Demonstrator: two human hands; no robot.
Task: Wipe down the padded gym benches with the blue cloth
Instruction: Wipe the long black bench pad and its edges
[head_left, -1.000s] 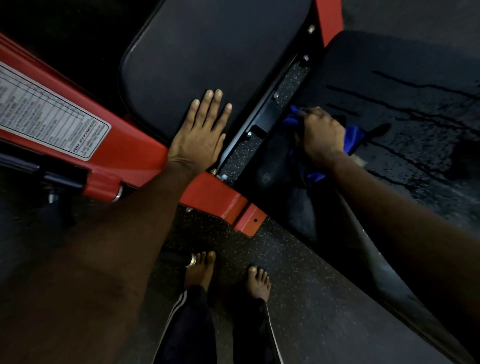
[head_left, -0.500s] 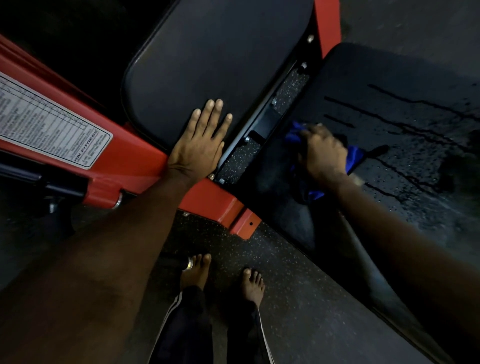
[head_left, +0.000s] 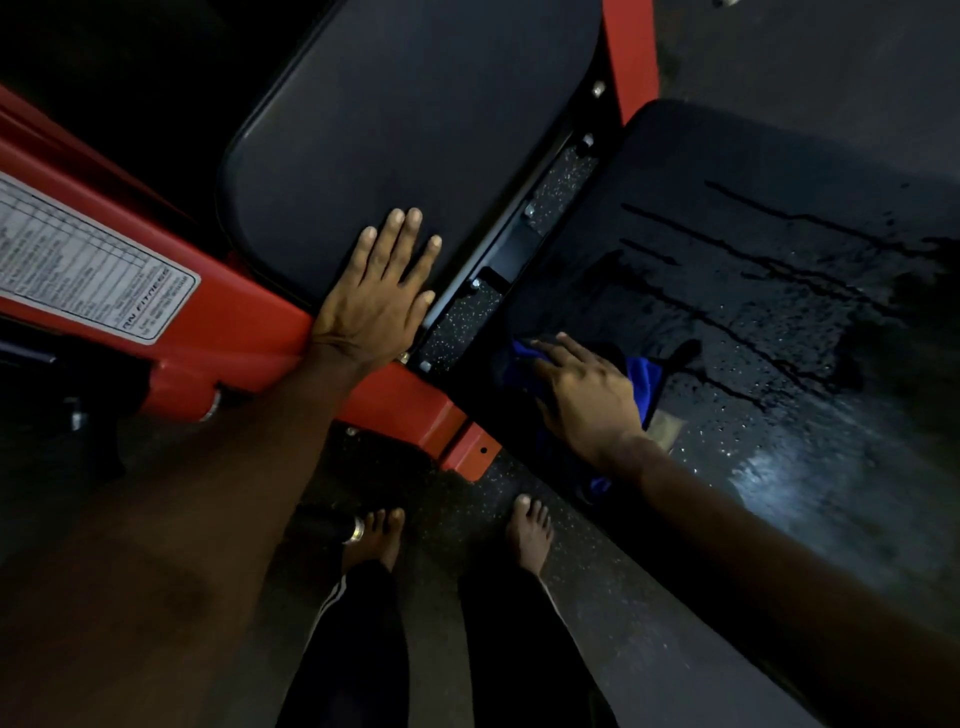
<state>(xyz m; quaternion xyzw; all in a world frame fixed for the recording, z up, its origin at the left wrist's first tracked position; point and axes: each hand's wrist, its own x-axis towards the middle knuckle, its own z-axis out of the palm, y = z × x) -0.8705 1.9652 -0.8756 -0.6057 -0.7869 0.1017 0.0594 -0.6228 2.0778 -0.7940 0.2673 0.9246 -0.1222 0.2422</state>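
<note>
Two black padded bench sections lie side by side. My left hand (head_left: 376, 296) rests flat with straight fingers on the near edge of the left pad (head_left: 415, 130), its heel on the red frame. The right pad (head_left: 779, 249) is wet, with dark streaks and droplets. My right hand (head_left: 582, 395) presses the blue cloth (head_left: 644, 376) onto the right pad near its left edge, fingers stretched over it. Most of the cloth is hidden under that hand.
A red steel frame (head_left: 249, 332) with a white instruction label (head_left: 78, 270) runs across the left. A black bracket with bolts (head_left: 498, 260) sits in the gap between the pads. My bare feet (head_left: 530, 540) stand on speckled rubber floor (head_left: 467, 499).
My right hand has slid the cloth along the right pad's left edge toward me, and its fingers have flattened out. My left hand has stayed in place.
</note>
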